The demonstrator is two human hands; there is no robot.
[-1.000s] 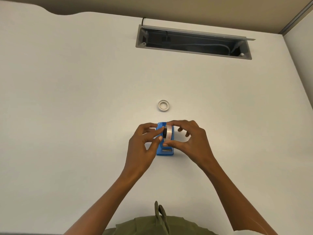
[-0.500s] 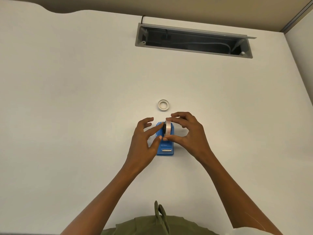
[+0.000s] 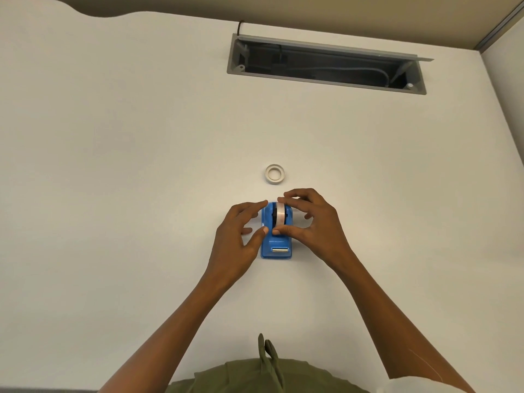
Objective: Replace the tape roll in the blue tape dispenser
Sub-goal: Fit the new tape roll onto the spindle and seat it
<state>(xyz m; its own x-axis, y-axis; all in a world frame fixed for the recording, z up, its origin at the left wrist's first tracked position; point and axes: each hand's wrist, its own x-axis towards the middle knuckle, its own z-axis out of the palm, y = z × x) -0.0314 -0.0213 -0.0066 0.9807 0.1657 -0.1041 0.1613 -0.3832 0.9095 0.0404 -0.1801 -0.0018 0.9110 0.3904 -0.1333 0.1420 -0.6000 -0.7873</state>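
- The blue dispenser (image 3: 276,242) stands on the white desk (image 3: 113,194), its cutter end toward the person.
- A clear tape roll (image 3: 280,214) sits upright in the dispenser's cradle on a black hub.
- The right hand (image 3: 314,222) pinches the roll, index finger on its far edge and thumb on its near edge.
- The left hand (image 3: 238,234) holds nothing; its fingers are loosely spread, the index tip at the dispenser's far left corner and the thumb against its left side.
- An empty white core (image 3: 274,174) lies flat on the desk just beyond the hands.
- A grey cable tray (image 3: 326,63) is open at the desk's far edge.
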